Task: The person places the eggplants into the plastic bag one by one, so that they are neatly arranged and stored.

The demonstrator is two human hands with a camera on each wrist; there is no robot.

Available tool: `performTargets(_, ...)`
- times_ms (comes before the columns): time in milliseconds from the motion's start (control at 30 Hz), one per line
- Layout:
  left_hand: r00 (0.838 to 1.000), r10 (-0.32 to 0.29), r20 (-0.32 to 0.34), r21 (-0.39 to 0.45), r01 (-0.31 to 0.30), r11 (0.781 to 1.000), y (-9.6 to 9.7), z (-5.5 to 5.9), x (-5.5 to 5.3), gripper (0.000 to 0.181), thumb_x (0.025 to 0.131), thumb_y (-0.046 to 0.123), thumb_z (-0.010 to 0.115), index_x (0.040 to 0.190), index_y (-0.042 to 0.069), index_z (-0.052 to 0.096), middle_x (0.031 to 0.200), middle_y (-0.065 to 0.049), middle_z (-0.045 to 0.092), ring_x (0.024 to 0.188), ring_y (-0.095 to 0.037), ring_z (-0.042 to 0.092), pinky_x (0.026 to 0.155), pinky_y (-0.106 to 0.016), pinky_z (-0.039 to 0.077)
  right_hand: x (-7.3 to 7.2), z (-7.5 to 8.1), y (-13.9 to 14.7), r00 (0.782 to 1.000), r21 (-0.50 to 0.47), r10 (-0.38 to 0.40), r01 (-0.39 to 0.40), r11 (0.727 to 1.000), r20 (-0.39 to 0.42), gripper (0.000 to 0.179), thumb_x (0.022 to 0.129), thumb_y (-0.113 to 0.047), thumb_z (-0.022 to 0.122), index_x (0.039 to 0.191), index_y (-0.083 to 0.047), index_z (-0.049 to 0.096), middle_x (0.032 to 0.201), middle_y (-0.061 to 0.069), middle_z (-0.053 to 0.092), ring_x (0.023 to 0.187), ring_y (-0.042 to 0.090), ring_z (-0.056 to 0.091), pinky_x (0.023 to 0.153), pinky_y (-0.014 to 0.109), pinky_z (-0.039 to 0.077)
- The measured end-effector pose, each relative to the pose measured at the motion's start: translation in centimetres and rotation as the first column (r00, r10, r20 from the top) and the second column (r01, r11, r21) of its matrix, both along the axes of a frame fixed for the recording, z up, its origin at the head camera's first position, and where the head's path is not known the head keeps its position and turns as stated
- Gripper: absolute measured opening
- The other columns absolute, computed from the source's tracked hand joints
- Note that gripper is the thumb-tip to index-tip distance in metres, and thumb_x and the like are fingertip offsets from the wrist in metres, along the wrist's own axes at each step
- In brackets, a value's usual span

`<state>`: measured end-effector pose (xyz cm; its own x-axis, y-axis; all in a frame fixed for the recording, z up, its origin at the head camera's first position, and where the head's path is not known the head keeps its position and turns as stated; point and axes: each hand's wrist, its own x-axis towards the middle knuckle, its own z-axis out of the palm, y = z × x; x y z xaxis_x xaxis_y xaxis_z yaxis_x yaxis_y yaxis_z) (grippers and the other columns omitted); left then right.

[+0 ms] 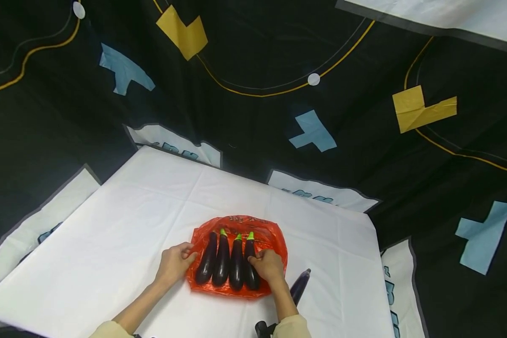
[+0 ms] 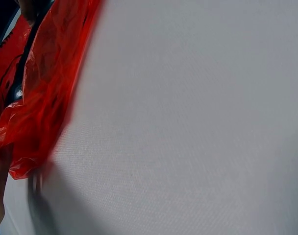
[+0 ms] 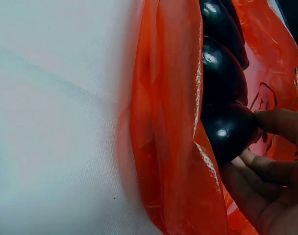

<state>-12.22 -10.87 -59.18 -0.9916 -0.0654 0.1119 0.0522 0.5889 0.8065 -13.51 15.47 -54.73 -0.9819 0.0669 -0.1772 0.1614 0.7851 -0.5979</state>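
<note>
Head view: four eggplants [image 1: 222,260] inside red bag [image 1: 275,234].
Left hand [image 1: 173,264] pinches its nine-o'clock edge; right hand [image 1: 269,266], the three-o'clock eggplant [image 1: 251,278].

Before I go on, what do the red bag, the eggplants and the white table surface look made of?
Red bag: thin, glossy plastic film, judging by crinkles and see-through folds.
Eggplants: smooth, glossy skin with sharp highlights; real or plastic imitation, I can't tell.
White table surface: probably matte woven cloth, given its fine texture and creases.
</note>
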Motion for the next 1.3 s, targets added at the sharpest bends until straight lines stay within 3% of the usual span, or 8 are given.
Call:
performTargets(267, 1.000, 0.011, 0.001, -0.005, -0.011, 1.000, -0.2, -0.4, 0.1, 0.015, 0.080, 0.007, 0.074, 0.094, 0.003, 0.071, 0.076, -0.003, 0.069, 0.066, -0.011, 0.062, 0.059, -0.026, 0.050, -0.1, -0.5, -0.8, 1.000, 0.034, 0.003, -0.003, 0.999, 0.005, 0.029, 0.081, -0.026, 0.073, 0.061, -0.012, 0.057, 0.055, -0.002, 0.050, 0.053, 0.015, 0.046, 0.048, 0.029, 0.035)
performTargets(833, 0.999, 0.004, 0.032, 0.004, -0.004, 1.000, -0.4, 0.0, 0.5, 0.016, 0.081, 0.006, 0.073, 0.097, 0.002, 0.070, 0.076, -0.002, 0.068, 0.063, -0.010, 0.058, 0.058, -0.025, 0.047, 0.4, -0.8, -1.1, 0.999, 0.011, -0.038, 0.037, 0.999, 0.040, 0.029, 0.080, -0.029, 0.076, 0.065, -0.010, 0.060, 0.056, -0.001, 0.052, 0.053, 0.016, 0.048, 0.047, 0.028, 0.037)
performTargets(1300, 0.999, 0.009, 0.034, 0.022, -0.009, 1.000, -0.3, 0.2, 0.2, 0.015, 0.081, 0.006, 0.073, 0.096, 0.003, 0.071, 0.073, -0.001, 0.068, 0.060, -0.009, 0.056, 0.056, -0.023, 0.045, 0.3, -0.7, -1.2, 0.998, 0.009, -0.055, 0.055, 0.998, 0.016, 0.029, 0.079, -0.027, 0.076, 0.062, -0.010, 0.061, 0.055, 0.000, 0.053, 0.053, 0.016, 0.049, 0.047, 0.027, 0.040)
